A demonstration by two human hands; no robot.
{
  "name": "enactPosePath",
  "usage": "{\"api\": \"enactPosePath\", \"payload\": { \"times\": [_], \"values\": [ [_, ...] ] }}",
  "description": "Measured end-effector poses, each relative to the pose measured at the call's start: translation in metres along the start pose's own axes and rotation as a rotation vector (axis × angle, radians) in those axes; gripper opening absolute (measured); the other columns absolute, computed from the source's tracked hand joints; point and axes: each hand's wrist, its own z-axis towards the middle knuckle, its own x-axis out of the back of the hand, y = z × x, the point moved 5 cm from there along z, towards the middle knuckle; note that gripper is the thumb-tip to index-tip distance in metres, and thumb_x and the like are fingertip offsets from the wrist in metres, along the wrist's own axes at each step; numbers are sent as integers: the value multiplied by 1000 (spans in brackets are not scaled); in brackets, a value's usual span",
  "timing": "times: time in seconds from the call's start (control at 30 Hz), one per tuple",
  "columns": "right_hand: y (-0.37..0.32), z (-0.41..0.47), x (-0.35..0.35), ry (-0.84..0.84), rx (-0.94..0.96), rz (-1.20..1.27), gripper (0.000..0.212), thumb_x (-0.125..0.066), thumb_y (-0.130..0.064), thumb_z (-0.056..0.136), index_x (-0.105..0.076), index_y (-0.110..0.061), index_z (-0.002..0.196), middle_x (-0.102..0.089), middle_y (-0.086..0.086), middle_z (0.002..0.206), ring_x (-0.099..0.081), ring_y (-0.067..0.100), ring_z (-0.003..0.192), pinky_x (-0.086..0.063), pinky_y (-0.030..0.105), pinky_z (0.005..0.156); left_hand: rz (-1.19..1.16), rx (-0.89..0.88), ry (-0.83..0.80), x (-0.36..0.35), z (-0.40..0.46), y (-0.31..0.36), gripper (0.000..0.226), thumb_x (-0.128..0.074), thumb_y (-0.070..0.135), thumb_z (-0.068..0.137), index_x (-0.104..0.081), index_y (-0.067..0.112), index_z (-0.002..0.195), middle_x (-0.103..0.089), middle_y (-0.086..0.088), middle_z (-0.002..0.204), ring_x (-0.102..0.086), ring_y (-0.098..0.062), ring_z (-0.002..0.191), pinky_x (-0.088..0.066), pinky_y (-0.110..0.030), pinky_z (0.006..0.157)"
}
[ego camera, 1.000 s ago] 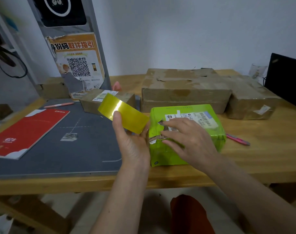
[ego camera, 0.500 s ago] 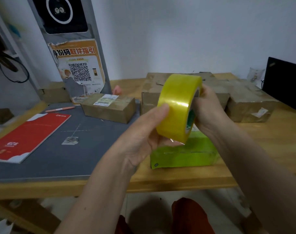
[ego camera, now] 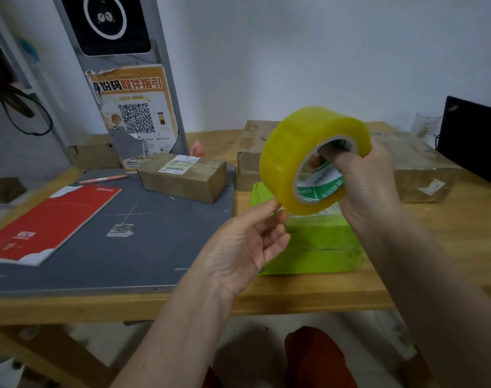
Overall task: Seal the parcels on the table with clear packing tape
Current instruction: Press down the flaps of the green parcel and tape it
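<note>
Tape roll [ego camera: 292, 161] hooked through its core by my right hand [ego camera: 370, 189] (left hand [ego camera: 244, 242] at seven o'clock, fingers loose, touching the rim), probably seeking the free end.

Both forearms reach up from the near edge toward the middle. The right hand [ego camera: 370, 180] is raised, its fingers [ego camera: 332, 155] hooked through the core of the tape roll [ego camera: 289, 161] and its thumb behind the rim, gripping it. The left hand [ego camera: 244, 245] sits lower and to the left, palm up, fingers loosely curled, its thumb tip touching the roll's lower edge.
</note>
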Motion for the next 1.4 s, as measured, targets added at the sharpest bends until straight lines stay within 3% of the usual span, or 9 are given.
{"api": "enactPosePath", "payload": {
  "times": [0.33, 0.5, 0.6, 0.8, 1.0, 1.13, 1.23, 1.3, 1.4],
  "values": [
    [12, -39, 16, 7, -101, 24, 33, -72, 1, 74, -65, -4, 106, -71, 13, 91, -68, 37, 95, -54, 54, 90, 266, -166, 213, 8, 0, 2, 15, -53, -3, 98, -56, 6, 86, -63, -11, 68, -64, -19, 62, -59, -29, 57],
    [10, -68, 29, -61, 10, -218, 26, -70, 1, 80, -61, -14, 98, -70, 2, 82, -70, 13, 78, -55, 24, 64, 626, -323, 327, 13, -3, 30, 25, -55, -2, 97, -54, 9, 75, -56, -4, 61, -56, -10, 46, -55, -27, 55],
    [15, -81, 48, 25, -37, -345, 26, -63, 6, 85, -60, -16, 100, -67, 4, 85, -67, 16, 73, -52, 24, 55, 748, -438, 484, 32, -1, 66, 27, -55, 0, 95, -53, 13, 72, -56, 1, 68, -54, -7, 52, -49, -20, 52],
    [44, -98, 55, 150, -242, -51, 30, -55, 14, 84, -59, -14, 95, -64, -12, 63, -63, 7, 61, -50, 23, 55, 1171, -364, 318, 10, 35, 84, 24, -57, 13, 96, -53, 20, 74, -55, 2, 72, -50, -14, 64, -52, -36, 73],
    [61, -103, 60, 239, -284, 47, 48, -53, 18, 79, -59, -28, 90, -66, 5, 81, -65, 24, 76, -51, 38, 67, 1326, -286, 169, -9, 65, 84, 17, -58, 17, 98, -58, 14, 82, -55, 10, 78, -47, -3, 64, -34, -10, 49],
    [59, -92, 71, 236, -234, 22, 40, -55, 15, 81, -57, -23, 96, -65, 5, 80, -63, 26, 77, -48, 37, 66, 1165, -171, 73, -12, 83, 78, 12, -68, 23, 73, -65, 12, 78, -52, -2, 145, -44, -9, 132, -32, -16, 98],
    [62, -81, 79, 216, -230, 13, 34, -61, 8, 84, -60, -23, 98, -68, 5, 83, -65, 35, 85, -51, 47, 74, 1119, -143, 39, -10, 105, 73, 21, -59, 25, 61, -75, 19, 72, -73, 4, 106, -62, -5, 103, -36, -33, 101],
    [65, -75, 83, 228, -228, -11, 33, -64, 5, 85, -62, -26, 97, -69, 5, 85, -64, 40, 91, -51, 54, 81, 1184, -142, 27, -13, 112, 70, 17, -61, 23, 66, -68, 24, 51, -74, -6, 86, -66, -21, 94, -40, -39, 93],
    [67, -63, 87, 232, -236, 14, 33, -66, 3, 85, -61, -18, 109, -72, 8, 93, -67, 36, 95, -52, 53, 85, 1283, -150, 110, -18, 111, 72, 23, -59, 6, 90, -68, 9, 69, -59, -33, 124, -50, -44, 123, -43, -34, 91]
  ]
}}
